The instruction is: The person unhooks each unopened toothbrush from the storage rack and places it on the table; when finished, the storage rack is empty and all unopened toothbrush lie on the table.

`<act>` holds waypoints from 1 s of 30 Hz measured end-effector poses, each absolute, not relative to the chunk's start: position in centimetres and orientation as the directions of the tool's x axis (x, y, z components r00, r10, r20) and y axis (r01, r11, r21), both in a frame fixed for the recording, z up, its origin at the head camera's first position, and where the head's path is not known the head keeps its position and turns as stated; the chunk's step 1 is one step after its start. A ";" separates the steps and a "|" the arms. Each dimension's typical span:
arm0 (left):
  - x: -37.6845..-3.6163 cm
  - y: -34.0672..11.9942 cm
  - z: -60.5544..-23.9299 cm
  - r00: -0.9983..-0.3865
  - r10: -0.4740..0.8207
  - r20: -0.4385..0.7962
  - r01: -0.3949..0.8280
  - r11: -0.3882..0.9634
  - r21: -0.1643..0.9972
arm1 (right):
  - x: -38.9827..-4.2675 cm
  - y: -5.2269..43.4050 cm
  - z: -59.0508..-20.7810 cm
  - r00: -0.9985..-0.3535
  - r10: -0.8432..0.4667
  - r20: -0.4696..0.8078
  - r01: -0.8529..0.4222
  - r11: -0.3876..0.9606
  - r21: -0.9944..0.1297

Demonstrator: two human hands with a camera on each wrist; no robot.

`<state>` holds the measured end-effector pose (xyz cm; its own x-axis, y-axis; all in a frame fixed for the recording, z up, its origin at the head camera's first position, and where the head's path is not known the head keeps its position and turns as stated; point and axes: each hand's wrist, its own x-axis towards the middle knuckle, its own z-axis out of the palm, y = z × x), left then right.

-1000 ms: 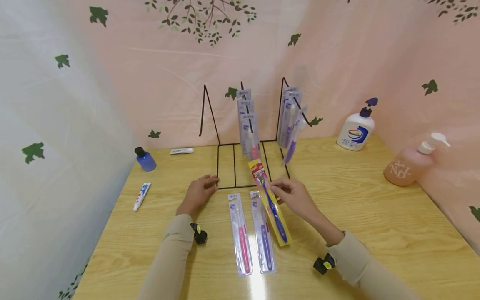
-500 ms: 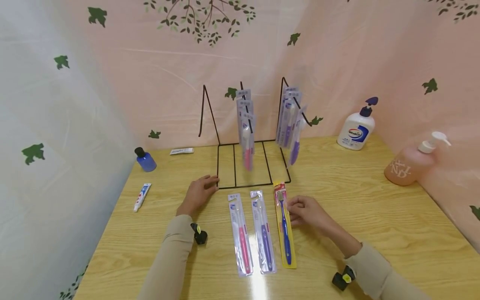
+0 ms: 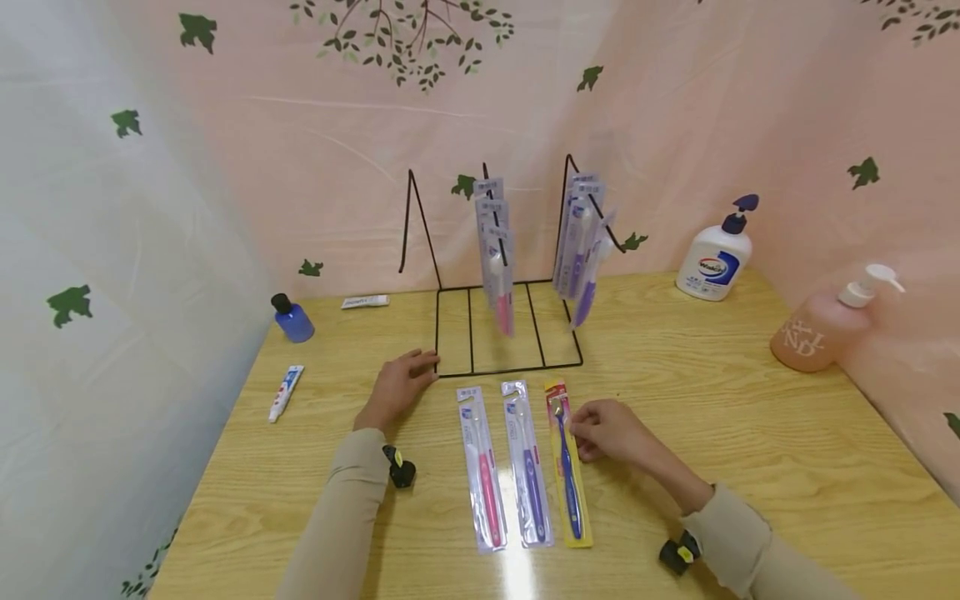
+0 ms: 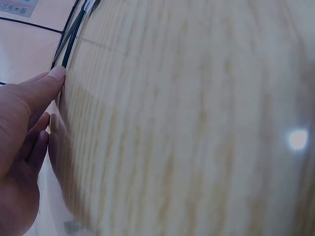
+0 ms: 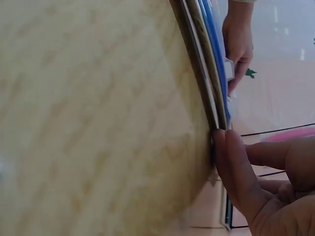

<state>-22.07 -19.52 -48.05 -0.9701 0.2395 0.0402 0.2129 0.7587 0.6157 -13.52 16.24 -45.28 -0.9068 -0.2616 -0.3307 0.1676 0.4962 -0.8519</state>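
Note:
A blue toothbrush in a yellow-backed pack [image 3: 570, 479] lies on the wooden table, right of two other packaged toothbrushes, one pink [image 3: 485, 483] and one purple [image 3: 531, 479]. My right hand [image 3: 611, 429] pinches the right edge of the yellow pack between thumb and fingers; its fingertips [image 5: 221, 137] show at that edge in the right wrist view. At the front left corner of a black wire display rack [image 3: 491, 371], my left hand [image 3: 401, 385] holds the wire, with the thumb [image 4: 56, 73] against it in the left wrist view.
Pink toothbrush packs [image 3: 497, 250] hang on the rack's middle hook and purple ones [image 3: 581, 242] on the right hook. Two small tubes [image 3: 286, 393] and a blue bottle [image 3: 294, 321] are at left. A white pump bottle [image 3: 712, 262] and a pink pump bottle [image 3: 813, 329] stand at right.
My right hand has brought the yellow toothbrush pack from over the rack's front edge down and right, into line beside the purple one. The left hand has stayed at the rack's corner.

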 end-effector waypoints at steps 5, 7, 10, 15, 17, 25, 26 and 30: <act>-22.2 -19.6 -48.0 -0.971 0.236 0.036 0.207 0.758 0.619 | -13.9 16.6 -44.8 -0.891 -0.341 -0.299 0.069 0.550 -0.832; -22.2 -19.7 -48.0 -0.971 0.235 0.036 0.206 0.757 0.621 | -14.1 16.5 -44.5 -0.889 -0.351 -0.295 0.040 0.582 -0.812; -22.2 -19.6 -48.0 -0.972 0.233 0.032 0.202 0.756 0.623 | -14.6 16.2 -43.7 -0.894 -0.340 -0.292 -0.002 0.655 -0.756; -22.2 -19.5 -48.0 -0.972 0.233 0.017 0.192 0.758 0.623 | -15.9 15.7 -41.4 -0.910 -0.352 -0.218 -0.084 0.673 -0.735; -22.2 -19.5 -48.0 -0.972 0.233 0.016 0.192 0.759 0.621 | -16.6 15.4 -40.3 -0.922 -0.362 -0.138 -0.142 0.647 -0.749; -22.2 -19.5 -47.9 -0.973 0.230 0.012 0.188 0.764 0.617 | -19.5 11.5 -36.8 -0.919 -0.302 0.254 -0.384 0.532 -0.755; -22.2 -19.5 -47.9 -0.973 0.230 0.011 0.187 0.764 0.617 | -20.0 10.8 -36.6 -0.912 -0.292 0.287 -0.403 0.517 -0.756; -22.1 -19.4 -47.9 -0.975 0.224 0.005 0.177 0.756 0.631 | -21.8 8.6 -36.5 -0.880 -0.252 0.403 -0.475 0.459 -0.750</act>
<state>-22.14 -19.37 -47.86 -0.9745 0.2241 0.0045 0.1768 0.7558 0.6305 -21.78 8.62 -36.45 -0.8799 -0.2523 0.4026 -0.4751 0.4594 -0.7505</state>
